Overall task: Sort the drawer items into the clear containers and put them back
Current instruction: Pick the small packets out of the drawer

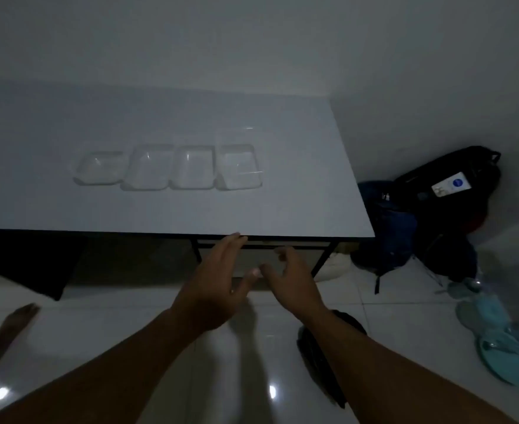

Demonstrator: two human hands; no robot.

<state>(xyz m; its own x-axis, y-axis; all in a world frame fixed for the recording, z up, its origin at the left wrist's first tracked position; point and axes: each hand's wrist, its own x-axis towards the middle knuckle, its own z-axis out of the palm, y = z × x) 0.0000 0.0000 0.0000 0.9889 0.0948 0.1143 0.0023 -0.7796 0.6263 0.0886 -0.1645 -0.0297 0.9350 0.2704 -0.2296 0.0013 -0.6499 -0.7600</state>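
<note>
Several clear containers (168,171) stand in a row on the white table (298,209), all looking empty. Under the table's right front edge sits the drawer front (298,258), pale and dim. My left hand (218,283) is stretched toward it with fingers apart, fingertips near the table edge. My right hand (291,276) is just beside it, fingers curled loosely in front of the drawer, holding nothing. What lies inside the drawer is hidden.
Dark bags (435,215) are piled on the floor right of the table. Teal sandals (496,338) lie at the far right. A dark object (322,347) rests on the tiles under my right forearm. A bare foot (13,325) shows at the left.
</note>
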